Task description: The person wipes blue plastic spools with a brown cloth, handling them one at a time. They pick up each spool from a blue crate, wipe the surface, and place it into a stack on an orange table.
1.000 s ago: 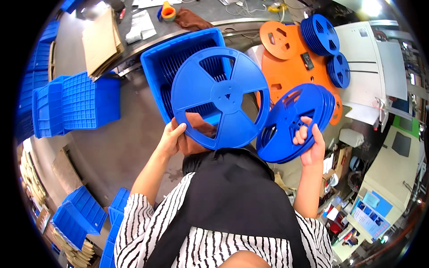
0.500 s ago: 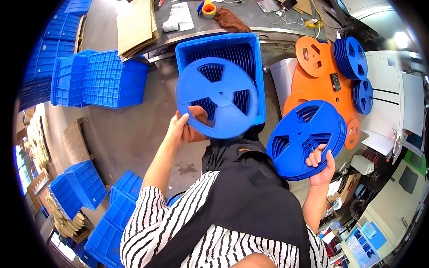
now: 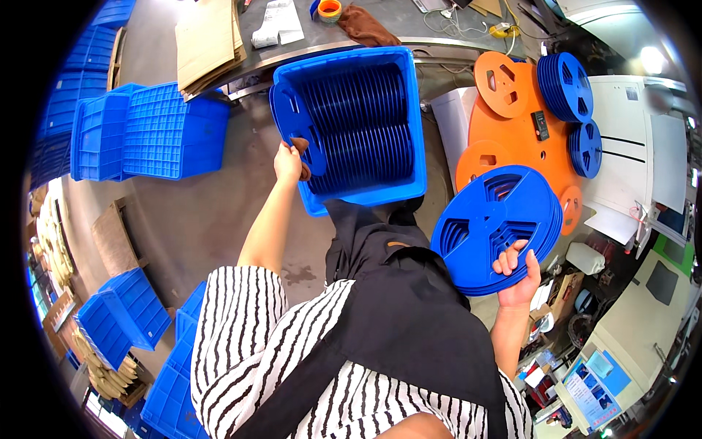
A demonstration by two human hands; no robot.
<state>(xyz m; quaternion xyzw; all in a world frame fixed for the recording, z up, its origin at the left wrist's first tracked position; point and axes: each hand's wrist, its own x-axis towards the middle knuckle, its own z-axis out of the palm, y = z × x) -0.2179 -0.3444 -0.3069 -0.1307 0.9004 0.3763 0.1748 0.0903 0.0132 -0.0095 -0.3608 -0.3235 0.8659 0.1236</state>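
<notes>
My left hand (image 3: 289, 162) is closed around the edge of a single blue plastic reel flange (image 3: 287, 110), with a brown cloth (image 3: 300, 145) between the fingers and the disc. That flange stands steeply tilted at the left wall of a blue plastic bin (image 3: 421, 124); whether it rests inside is hard to tell. Many blue flanges (image 3: 362, 139) stand on edge in two rows inside the bin. On the right, a stack of similar blue flanges (image 3: 497, 212) is gripped by my right hand (image 3: 519, 272), its fingers hooked through a cutout.
A grey worktable (image 3: 322, 33) with cardboard (image 3: 208, 47), a tape roll (image 3: 329, 10) and a brown cloth (image 3: 367, 28) lies beyond the bin. Right of it, an orange round table (image 3: 504, 139) bears orange discs and blue reels (image 3: 564, 86). Blue crates (image 3: 175, 132) stand at left.
My left hand has swung the single flange from flat above the bin to steeply tilted at its left side. The flange stack stays in my right hand.
</notes>
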